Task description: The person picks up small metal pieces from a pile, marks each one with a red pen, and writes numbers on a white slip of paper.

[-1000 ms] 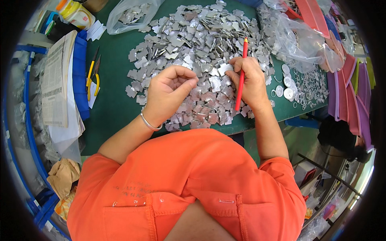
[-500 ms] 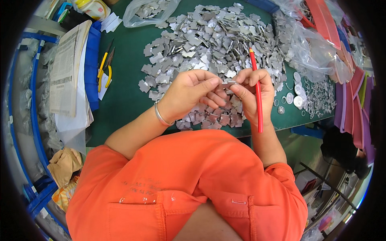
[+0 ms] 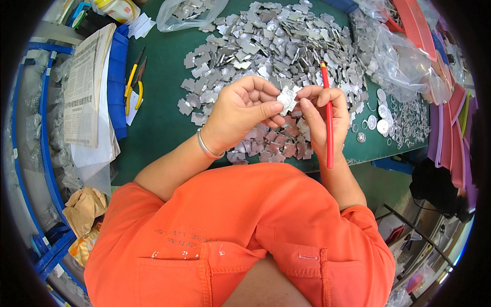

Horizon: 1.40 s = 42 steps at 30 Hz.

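Observation:
Between my two hands is a small silvery metal piece (image 3: 287,100) with a notched outline, its broad face turned up. My left hand (image 3: 249,105) pinches its left edge between thumb and fingers. On its right edge are the thumb and forefinger of my right hand (image 3: 323,110), which also carries a red pencil (image 3: 327,112) held upright across the fingers. Beyond and beneath both hands spreads a large heap of similar flat metal pieces (image 3: 276,43) on the green tabletop (image 3: 156,107).
Yellow-handled pliers (image 3: 139,89) lie at the left beside a blue tray (image 3: 119,84) with newspaper (image 3: 84,84) against it. A clear bag of metal pieces (image 3: 192,13) sits at the back. To the right are small rings and discs (image 3: 404,123) and clear plastic bags (image 3: 404,61).
The metal piece was edge-on and now shows its broad face. My left hand has risen slightly. Both hands keep hold of it, and the red pencil remains in my right hand.

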Each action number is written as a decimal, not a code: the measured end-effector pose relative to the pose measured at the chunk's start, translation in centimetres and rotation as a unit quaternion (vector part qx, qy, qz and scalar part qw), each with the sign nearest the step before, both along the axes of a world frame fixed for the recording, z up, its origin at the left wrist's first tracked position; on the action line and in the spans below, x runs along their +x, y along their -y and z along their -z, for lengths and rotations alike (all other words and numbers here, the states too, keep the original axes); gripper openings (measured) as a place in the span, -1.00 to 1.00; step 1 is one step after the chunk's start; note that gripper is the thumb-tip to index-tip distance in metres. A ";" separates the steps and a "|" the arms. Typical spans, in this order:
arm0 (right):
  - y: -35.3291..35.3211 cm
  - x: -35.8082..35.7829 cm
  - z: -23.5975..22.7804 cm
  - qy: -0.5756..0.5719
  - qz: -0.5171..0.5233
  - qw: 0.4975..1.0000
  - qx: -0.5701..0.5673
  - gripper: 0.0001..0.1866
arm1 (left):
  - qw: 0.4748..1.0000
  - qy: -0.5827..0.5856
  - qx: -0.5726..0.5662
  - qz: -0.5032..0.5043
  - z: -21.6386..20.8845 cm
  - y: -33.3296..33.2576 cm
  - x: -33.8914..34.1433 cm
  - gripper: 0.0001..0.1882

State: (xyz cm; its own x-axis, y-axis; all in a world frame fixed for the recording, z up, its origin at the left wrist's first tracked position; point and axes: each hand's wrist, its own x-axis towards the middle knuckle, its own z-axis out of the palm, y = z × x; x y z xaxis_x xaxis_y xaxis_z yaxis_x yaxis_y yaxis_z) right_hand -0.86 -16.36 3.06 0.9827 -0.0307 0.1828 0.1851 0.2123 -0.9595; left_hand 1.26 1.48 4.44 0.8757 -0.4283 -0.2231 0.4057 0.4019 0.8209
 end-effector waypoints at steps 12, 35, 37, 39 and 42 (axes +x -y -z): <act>-0.3 -0.4 -0.2 0.155 0.048 0.972 -0.168 -0.65 | 0.997 0.054 0.060 -0.007 0.5 0.3 -0.3 -0.78; -0.4 -0.8 0.6 0.107 0.025 0.985 -0.130 -0.69 | 0.987 0.130 0.077 -0.052 1.2 0.1 -0.6 -0.70; -0.3 -0.8 0.4 0.163 0.038 0.968 -0.187 -0.67 | 0.987 0.125 0.086 -0.055 1.3 0.2 -0.5 -0.73; -0.3 -0.7 0.3 0.204 0.067 0.952 -0.216 -0.66 | 0.993 0.077 0.080 -0.035 1.2 0.1 -0.3 -0.76; 0.1 -0.3 0.4 0.271 0.072 0.923 -0.263 -0.67 | 0.998 -0.031 0.042 0.027 0.5 -0.5 0.1 -0.78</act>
State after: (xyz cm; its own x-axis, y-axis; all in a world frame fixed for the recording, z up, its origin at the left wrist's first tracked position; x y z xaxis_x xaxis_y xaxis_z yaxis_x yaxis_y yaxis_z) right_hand -1.13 -16.48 2.69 0.7352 0.0794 0.6732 0.6583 -0.3201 -0.6813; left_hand 1.40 1.96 3.92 0.8346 -0.4526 -0.3141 0.4768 0.3079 0.8234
